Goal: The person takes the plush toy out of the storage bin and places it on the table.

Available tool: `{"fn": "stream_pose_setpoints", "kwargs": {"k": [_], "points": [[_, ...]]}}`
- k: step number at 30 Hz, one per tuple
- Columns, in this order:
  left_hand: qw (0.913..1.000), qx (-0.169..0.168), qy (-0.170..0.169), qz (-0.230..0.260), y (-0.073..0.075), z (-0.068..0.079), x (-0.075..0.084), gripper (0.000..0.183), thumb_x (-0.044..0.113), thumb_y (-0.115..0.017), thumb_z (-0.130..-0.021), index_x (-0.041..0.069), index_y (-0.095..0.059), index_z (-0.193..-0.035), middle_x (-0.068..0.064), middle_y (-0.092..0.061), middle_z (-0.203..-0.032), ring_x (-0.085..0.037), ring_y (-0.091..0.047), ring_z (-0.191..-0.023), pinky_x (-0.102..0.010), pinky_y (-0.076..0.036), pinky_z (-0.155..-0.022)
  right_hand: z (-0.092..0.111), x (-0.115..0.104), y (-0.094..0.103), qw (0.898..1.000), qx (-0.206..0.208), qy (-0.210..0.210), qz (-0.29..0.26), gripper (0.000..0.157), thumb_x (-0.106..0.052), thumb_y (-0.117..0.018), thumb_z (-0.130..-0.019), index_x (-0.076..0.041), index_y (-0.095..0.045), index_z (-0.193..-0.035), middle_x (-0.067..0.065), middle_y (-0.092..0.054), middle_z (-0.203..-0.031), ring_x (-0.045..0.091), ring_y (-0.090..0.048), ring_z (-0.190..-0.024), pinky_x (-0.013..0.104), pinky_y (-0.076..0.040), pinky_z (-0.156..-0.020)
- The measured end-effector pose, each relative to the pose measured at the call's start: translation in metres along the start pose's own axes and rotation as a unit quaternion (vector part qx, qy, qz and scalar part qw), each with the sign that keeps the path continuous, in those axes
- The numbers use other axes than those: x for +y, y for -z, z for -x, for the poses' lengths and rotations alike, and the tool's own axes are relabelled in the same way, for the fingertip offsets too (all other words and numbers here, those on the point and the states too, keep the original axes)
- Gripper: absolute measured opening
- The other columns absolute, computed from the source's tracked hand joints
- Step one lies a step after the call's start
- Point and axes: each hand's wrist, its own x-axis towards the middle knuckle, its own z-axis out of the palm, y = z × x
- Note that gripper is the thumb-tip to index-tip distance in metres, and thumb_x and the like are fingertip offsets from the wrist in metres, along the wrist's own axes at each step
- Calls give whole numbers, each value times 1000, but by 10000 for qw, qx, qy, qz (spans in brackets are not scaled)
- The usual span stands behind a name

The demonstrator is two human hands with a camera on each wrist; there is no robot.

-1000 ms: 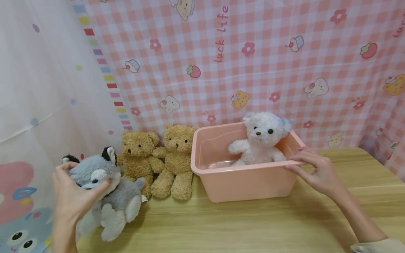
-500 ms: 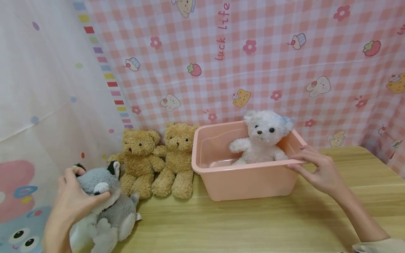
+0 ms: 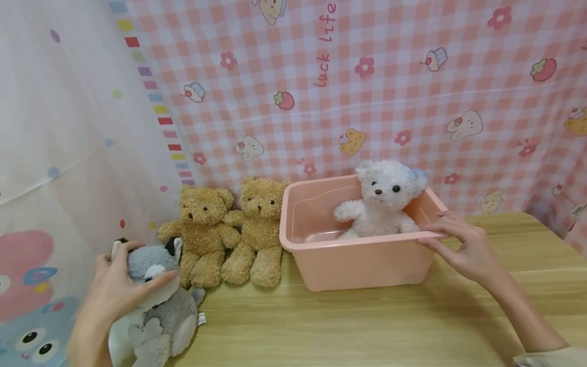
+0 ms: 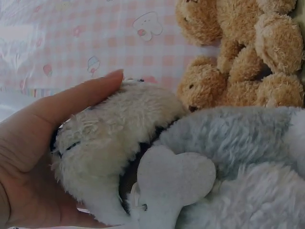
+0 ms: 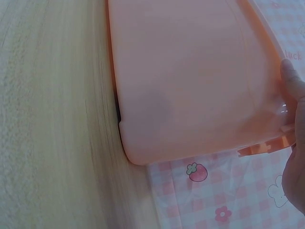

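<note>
My left hand (image 3: 112,293) grips the head of a grey-and-white plush husky (image 3: 173,318), thumb across its face and fingers behind the head. The husky sits upright at the table's left side, facing partly left. In the left wrist view the thumb presses its white cheek, and a pale heart-shaped piece (image 4: 174,176) hangs at its neck. My right hand (image 3: 472,250) pinches the front right corner of a pink plastic bin (image 3: 362,267), thumb outside the rim. Inside the bin a fluffy white teddy bear (image 3: 382,196) sits against the right end, its lower part hidden by the front wall.
Two brown teddy bears (image 3: 206,234) (image 3: 259,234) sit side by side between the husky and the bin, backs to the checked pink cloth (image 3: 293,127). A white curtain (image 3: 82,153) hangs at the left. The wood-grain table (image 3: 293,326) extends in front of and right of the bin.
My left hand has brought the husky down and nearer to me, away from the brown bears, then slightly right. My right hand stays on the bin's rim.
</note>
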Motion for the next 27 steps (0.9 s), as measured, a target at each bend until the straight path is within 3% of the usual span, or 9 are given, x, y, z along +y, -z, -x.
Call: {"fn": "stream_pose_setpoints", "kwargs": {"k": [5,9,12,15,19,23,27], "points": [[9982,557,-110,-212,-6,4,10,104,70,-70,-80,7,-28,-152,-46,-8,-146,-65,-43,-105,-59,-46,-62,1,-2,0,10000,-44,-8,14,21,-19,-87,-77,-11,-78,-93,-7,-75,-95,3,-54,-122,17,-35,-110],[9938,1047,-246,-274,-10,8,15,100,69,-74,-78,8,-36,-149,-41,-11,-148,-64,-34,-117,-66,-41,-64,0,-2,1,9999,-128,21,110,26,-7,-88,-72,-12,-78,-95,-5,-74,-95,3,-55,-121,15,-36,-107],[9918,1197,-288,-339,-11,10,17,96,70,-73,-78,9,-42,-146,-38,-17,-147,-63,-27,-123,-70,-39,-66,0,-2,2,9998,-154,59,133,26,-8,-88,-73,-13,-78,-96,-4,-74,-95,4,-55,-119,14,-36,-106],[9929,1047,-266,-502,-9,9,16,89,73,-68,-80,10,-50,-141,-37,-28,-144,-61,-34,-120,-70,-41,-67,0,-2,1,9999,-109,72,83,21,-14,-87,-76,-13,-78,-95,-5,-74,-95,3,-55,-120,15,-36,-107],[9946,587,-330,-784,-4,6,12,77,70,-63,-86,9,-59,-133,-34,-43,-138,-58,-45,-113,-68,-45,-72,0,-1,0,10000,-32,26,2,21,-23,-86,-79,-11,-78,-94,-8,-74,-96,2,-54,-122,17,-35,-109],[9956,239,-398,-819,1,2,6,74,65,-65,-87,6,-60,-131,-32,-48,-136,-55,-50,-111,-66,-46,-72,0,-2,0,10000,-24,22,-11,21,-21,-87,-77,-11,-78,-93,-10,-74,-96,2,-55,-122,16,-35,-108],[9957,158,-544,-728,3,1,-3,68,60,-67,-88,4,-62,-125,-30,-51,-134,-52,-53,-109,-64,-46,-73,0,-1,0,10000,-6,44,-24,22,-24,-86,-79,-9,-78,-93,-8,-74,-95,2,-55,-120,15,-36,-107]]}}
